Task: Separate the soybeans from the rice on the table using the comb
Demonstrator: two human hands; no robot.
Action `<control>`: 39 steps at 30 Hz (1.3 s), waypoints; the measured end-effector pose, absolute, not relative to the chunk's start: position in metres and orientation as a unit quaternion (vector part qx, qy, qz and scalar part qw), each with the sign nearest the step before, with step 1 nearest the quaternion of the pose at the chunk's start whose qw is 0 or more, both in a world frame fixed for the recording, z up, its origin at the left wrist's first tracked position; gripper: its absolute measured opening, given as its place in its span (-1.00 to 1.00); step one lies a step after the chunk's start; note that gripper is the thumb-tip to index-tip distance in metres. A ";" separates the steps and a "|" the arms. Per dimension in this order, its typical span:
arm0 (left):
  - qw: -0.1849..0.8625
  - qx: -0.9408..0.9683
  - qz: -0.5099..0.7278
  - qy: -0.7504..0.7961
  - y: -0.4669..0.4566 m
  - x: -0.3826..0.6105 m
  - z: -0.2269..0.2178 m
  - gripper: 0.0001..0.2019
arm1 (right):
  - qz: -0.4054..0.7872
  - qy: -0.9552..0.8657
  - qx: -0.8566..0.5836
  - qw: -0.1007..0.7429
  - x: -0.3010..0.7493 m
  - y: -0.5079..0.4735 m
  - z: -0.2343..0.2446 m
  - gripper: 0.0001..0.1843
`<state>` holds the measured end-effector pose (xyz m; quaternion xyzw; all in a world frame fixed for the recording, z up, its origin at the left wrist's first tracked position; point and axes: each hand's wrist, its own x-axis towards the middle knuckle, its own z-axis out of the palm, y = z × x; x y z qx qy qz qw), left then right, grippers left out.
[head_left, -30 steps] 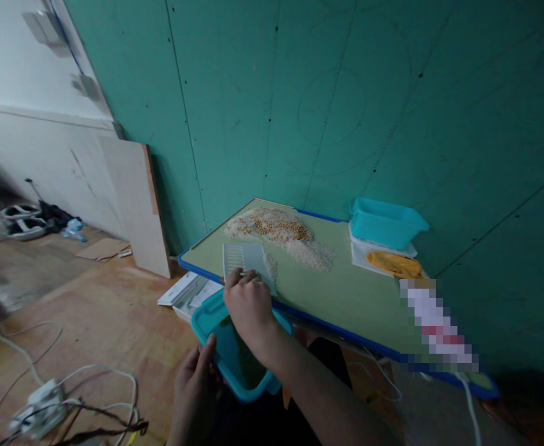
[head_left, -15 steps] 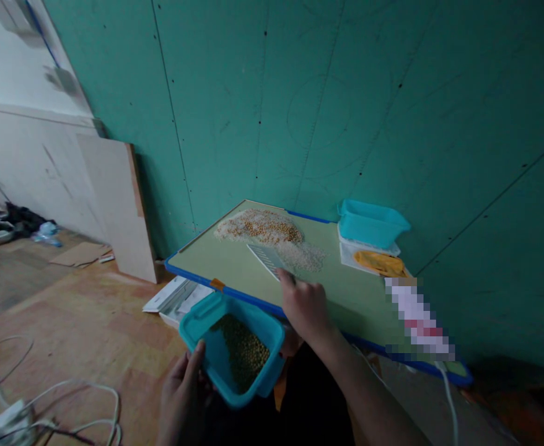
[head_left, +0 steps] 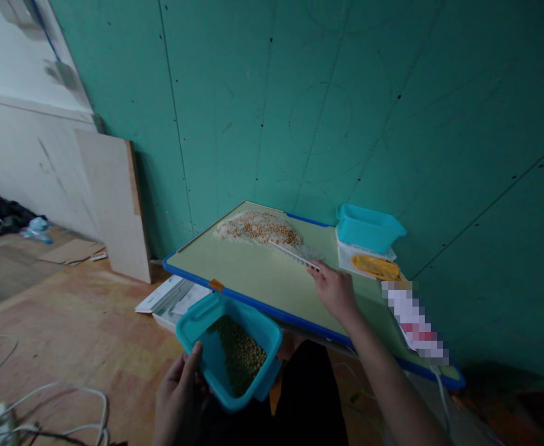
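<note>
My left hand [head_left: 179, 387] grips the near-left rim of a blue plastic box [head_left: 210, 365], thumb over the edge. Small green beans and larger pale yellow beans [head_left: 248, 353] lie in the box, which is held tilted just in front of the table edge. My right hand [head_left: 334, 288] is closed on one end of a thin white flat tool with a row of slots [head_left: 295, 255]; its exact kind I cannot make out. The tool's far end touches or hovers at the near side of a pile of white grains mixed with yellow beans [head_left: 258, 228] on the table.
The pale green table [head_left: 248, 275] has a blue edge and stands against a green wall. At its right are another blue box [head_left: 369, 228], a yellow cloth-like item [head_left: 375, 266] and a blurred-out white object [head_left: 414, 322]. Cables [head_left: 77, 390] lie on the floor at left.
My right hand has moved right and slightly up, turning the white slotted tool from flat to nearly edge-on beside the grains. My left hand and the box stay nearly in place.
</note>
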<state>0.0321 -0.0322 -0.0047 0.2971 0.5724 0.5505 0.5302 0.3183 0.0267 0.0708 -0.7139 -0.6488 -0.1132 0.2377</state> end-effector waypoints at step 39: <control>0.627 0.153 0.568 0.511 -0.019 0.020 -0.043 -0.52 | -0.105 -0.542 -0.782 0.289 0.253 0.114 0.086 -0.75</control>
